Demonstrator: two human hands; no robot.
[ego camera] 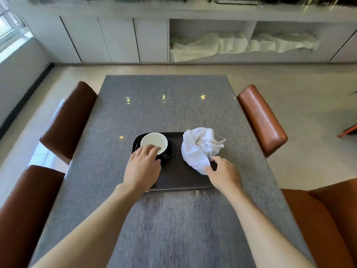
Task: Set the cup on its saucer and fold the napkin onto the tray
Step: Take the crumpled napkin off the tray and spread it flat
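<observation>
A dark rectangular tray (179, 176) lies on the grey table (164, 105). On its left part a cup (154, 141), white inside and black outside, stands upright within a black saucer (170, 149). My left hand (143, 169) covers the cup's near rim, fingers curled over it and thumb by the handle. A crumpled white napkin (197, 149) is heaped on the tray's right part, overhanging its far right corner. My right hand (224, 175) pinches the napkin's near edge between thumb and forefinger.
Brown leather chairs stand at the table's sides: far left (67, 120), far right (260, 117), near left (25, 206), near right (324, 219). White cabinets with cloth (231, 45) on open shelves line the back wall.
</observation>
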